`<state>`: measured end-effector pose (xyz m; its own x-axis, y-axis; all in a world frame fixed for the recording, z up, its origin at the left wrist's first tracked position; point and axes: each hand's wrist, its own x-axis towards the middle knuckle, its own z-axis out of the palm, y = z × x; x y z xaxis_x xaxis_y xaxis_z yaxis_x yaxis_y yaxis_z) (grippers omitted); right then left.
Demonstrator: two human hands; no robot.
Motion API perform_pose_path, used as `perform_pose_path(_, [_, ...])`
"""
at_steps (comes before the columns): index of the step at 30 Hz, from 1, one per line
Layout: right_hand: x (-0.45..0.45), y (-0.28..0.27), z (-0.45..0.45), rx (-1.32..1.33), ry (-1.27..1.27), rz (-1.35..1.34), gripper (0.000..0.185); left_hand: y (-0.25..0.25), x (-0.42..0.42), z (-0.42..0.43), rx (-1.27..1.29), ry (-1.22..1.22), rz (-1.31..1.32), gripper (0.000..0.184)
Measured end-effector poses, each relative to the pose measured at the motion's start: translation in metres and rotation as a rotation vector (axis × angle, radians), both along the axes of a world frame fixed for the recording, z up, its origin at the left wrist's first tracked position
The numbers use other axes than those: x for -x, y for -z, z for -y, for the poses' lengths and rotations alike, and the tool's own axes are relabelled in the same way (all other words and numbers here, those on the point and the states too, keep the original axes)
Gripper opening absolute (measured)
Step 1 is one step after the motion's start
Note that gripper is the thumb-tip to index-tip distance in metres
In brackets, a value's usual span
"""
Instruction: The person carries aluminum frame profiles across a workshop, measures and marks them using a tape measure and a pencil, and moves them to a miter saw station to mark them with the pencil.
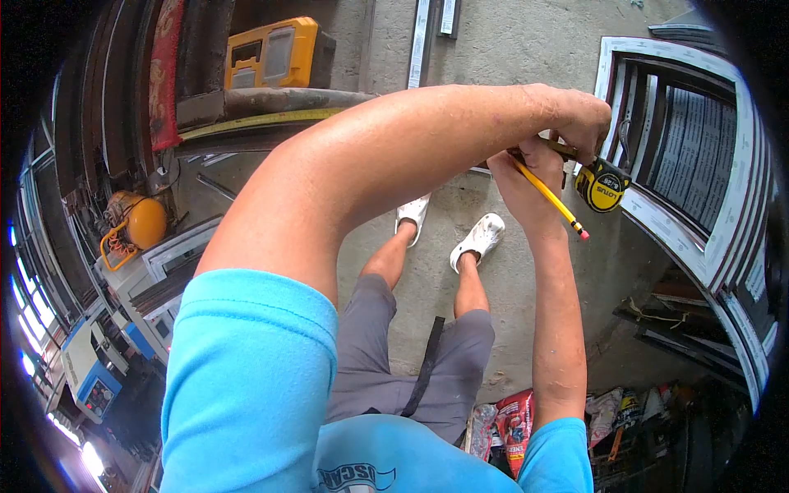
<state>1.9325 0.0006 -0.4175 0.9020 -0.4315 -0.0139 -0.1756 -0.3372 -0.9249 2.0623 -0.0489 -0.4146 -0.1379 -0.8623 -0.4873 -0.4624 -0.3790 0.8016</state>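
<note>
My left hand (pixel 582 122) reaches across to the right, fingers curled down at a black-and-yellow tape measure (pixel 604 187) and its blade. The case hangs just below those fingers, beside a white-edged frame. Just below and left of it, my right hand (pixel 526 177) is closed around a yellow pencil (pixel 549 199), whose pink eraser points down and right. The pencil's tip is hidden by the hands. A yellow tape strip (pixel 263 120) lies along the dark bars at left; my left forearm hides where it leads.
The large frame with white protective film (pixel 707 255) stands at right. A yellow tool case (pixel 275 53) and a round pipe (pixel 288 100) are at upper left. A film-covered profile (pixel 420 41) lies on the concrete floor (pixel 501 41). Red bags (pixel 514 423) sit at lower right.
</note>
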Motion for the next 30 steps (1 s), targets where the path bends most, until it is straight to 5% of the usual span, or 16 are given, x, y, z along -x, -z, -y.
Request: perform_pose_path(30, [-0.001,0.004,0.001,-0.083,0.029,-0.012,0.007,0.010,-0.002,0.002,0.038,0.025,0.017,0.032])
